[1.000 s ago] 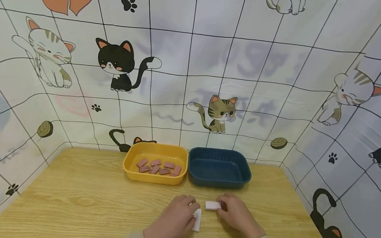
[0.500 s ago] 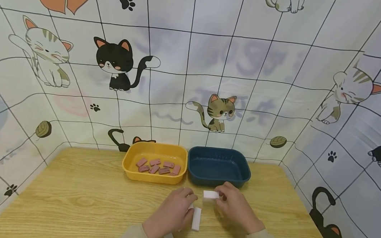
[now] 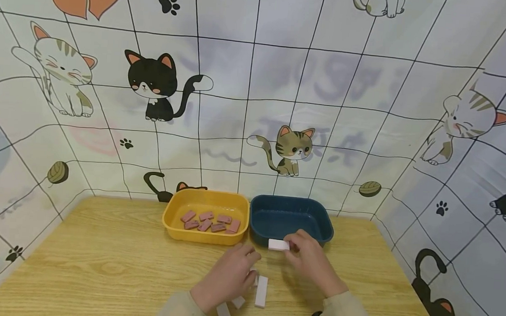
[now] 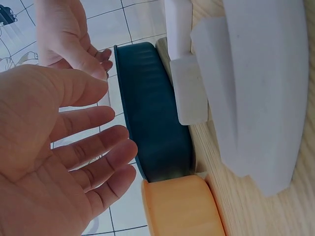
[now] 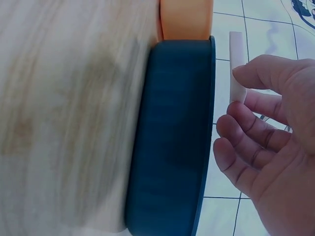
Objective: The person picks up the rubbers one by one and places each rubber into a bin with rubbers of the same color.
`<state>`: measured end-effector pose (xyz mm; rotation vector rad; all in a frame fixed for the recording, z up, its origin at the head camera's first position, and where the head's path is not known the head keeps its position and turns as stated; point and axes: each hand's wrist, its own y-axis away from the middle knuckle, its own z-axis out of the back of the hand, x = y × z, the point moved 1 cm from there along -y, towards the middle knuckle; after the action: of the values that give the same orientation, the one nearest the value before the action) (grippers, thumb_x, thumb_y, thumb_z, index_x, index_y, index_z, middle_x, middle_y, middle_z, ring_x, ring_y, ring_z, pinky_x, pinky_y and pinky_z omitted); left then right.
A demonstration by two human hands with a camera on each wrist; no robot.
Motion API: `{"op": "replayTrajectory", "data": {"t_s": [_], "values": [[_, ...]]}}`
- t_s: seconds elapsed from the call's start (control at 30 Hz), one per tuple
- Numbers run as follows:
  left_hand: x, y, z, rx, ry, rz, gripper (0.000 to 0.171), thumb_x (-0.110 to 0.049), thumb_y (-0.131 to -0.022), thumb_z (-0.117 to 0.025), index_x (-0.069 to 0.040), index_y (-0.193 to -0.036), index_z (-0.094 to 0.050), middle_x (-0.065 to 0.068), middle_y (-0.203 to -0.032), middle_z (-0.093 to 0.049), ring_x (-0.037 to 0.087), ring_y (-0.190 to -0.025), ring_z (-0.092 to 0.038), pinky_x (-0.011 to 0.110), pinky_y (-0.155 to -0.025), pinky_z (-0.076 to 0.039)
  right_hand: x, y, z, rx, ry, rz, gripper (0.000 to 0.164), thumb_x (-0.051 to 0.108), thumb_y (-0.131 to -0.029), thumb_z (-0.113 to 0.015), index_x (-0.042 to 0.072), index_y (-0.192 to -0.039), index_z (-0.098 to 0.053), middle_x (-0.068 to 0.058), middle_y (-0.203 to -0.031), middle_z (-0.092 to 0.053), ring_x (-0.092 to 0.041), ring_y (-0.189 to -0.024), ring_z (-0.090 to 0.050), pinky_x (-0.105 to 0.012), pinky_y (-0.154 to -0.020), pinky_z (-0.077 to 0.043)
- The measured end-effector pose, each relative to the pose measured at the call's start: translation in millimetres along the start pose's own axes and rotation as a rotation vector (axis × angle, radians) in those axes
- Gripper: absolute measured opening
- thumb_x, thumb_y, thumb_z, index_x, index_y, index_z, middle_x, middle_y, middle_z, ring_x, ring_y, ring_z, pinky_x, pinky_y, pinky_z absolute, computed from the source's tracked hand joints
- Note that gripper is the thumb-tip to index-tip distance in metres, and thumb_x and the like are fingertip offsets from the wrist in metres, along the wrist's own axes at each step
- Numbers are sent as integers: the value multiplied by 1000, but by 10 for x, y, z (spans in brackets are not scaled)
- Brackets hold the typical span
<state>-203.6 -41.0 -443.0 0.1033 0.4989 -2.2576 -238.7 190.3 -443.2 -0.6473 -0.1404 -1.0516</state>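
Note:
My right hand (image 3: 309,262) pinches one end of a small white rectangular block (image 3: 278,245) between thumb and fingers. In the head view the block overlaps the front wall of the dark blue basin (image 3: 291,239); in the right wrist view the held block (image 5: 237,64) stands above the basin's rim. My left hand (image 3: 226,277) hovers over the table with nothing in it, its fingers loosely bent in the left wrist view. Below and beside it lie several more white blocks, among them an upright-lying one (image 3: 261,292) and another near the sleeve (image 3: 224,314).
A yellow basin (image 3: 168,223) stands against the blue one's left side and holds several pink rectangular pieces (image 3: 205,225). Both basins are at the back of the wooden table (image 3: 101,264), in front of a cat-printed cloth wall (image 3: 225,118).
My right hand has carried the white block away from me, up to the blue basin's front. My left hand has shifted slightly forward and left, uncovering several white blocks beneath it.

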Motion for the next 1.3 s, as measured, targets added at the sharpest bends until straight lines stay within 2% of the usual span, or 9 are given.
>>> {"op": "replayTrajectory", "data": {"t_s": [0.4, 0.67, 0.83, 1.13, 1.3], "values": [[63, -96, 0, 11, -9, 32, 24, -16, -92, -76, -7, -114, -73, 1, -102, -63, 12, -83, -50, 26, -77, -49, 24, -232, 15, 43, 44, -73, 11, 8, -87, -79, 11, -96, -72, 4, -83, -50, -11, -77, -45, -27, -67, -41], [101, -132, -23, -1, -31, 27, 22, -16, -91, -76, -7, -112, -73, 2, -100, -63, 13, -83, -53, 28, -77, -50, 35, -389, -6, 85, 80, -80, 12, 10, -90, -76, 7, -101, -73, 1, -86, -52, -13, -77, -46, -31, -68, -42], [113, -140, -29, -11, -34, 19, 22, -15, -91, -75, -7, -111, -73, 2, -100, -63, 13, -84, -54, 29, -78, -50, 28, -479, -48, 119, 65, -92, 13, 10, -90, -74, 6, -102, -73, 0, -88, -55, -14, -77, -48, -32, -70, -45], [124, -136, -33, 16, -18, 48, 23, -15, -92, -74, -7, -114, -73, 2, -104, -64, 13, -87, -54, 30, -81, -51, -88, -591, -175, 179, -9, -155, 14, 6, -88, -75, 5, -102, -74, -3, -90, -59, -17, -79, -52, -37, -73, -49], [133, -128, -43, 20, -19, 53, 24, -16, -93, -74, -7, -114, -73, 2, -104, -63, 13, -88, -54, 30, -82, -51, -160, -684, -208, 224, -41, -198, 13, 4, -86, -75, 5, -99, -75, -3, -86, -59, -16, -77, -51, -34, -71, -47]]}}
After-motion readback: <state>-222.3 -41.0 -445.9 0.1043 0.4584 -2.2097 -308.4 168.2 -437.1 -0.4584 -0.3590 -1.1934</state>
